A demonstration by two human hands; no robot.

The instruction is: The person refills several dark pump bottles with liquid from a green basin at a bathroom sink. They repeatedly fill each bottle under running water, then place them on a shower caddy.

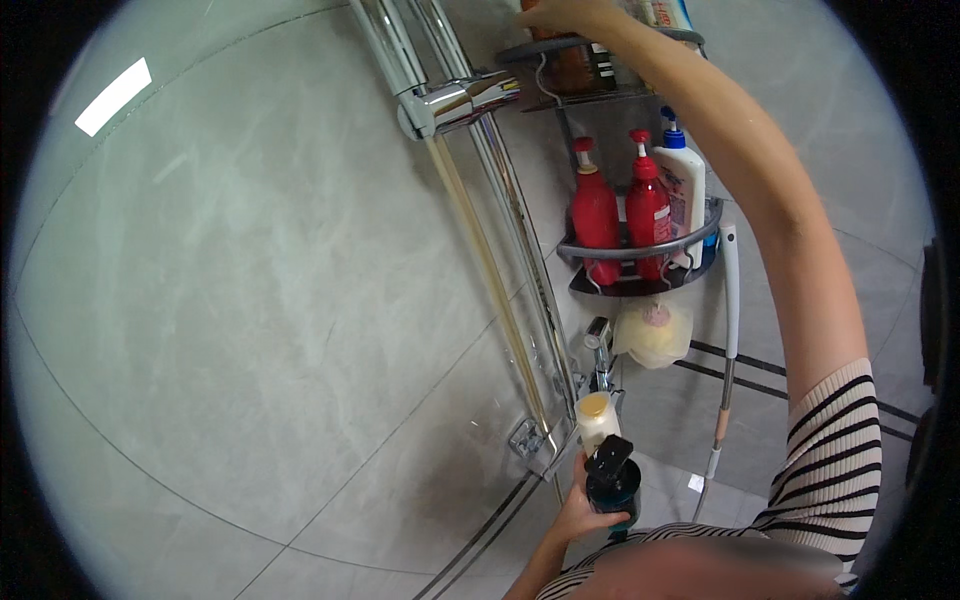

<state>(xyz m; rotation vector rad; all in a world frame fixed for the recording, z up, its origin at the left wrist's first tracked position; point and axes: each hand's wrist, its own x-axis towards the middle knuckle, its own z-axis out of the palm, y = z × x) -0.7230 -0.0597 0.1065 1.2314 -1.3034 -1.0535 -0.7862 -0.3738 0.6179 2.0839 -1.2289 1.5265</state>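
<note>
Low in the view, my left hand (583, 514) is wrapped around a dark pump bottle (616, 491) with a black pump head. A white bottle with a yellow top (596, 416) stands up behind that pump and appears to be in the same hand. My right arm reaches up across the view to the upper tier of a corner shower caddy (551, 49). There my right hand (570, 15), partly cut off by the top edge, is closed around the upper part of a brown bottle (574, 67) inside the rail.
Two red pump bottles (596, 217) and a white pump bottle with a blue top (686, 180) stand on the lower caddy tier (637, 251). A bath pouf (654, 334) hangs below. Left are chrome shower rails (517, 217); right, a long-handled tool (730, 292).
</note>
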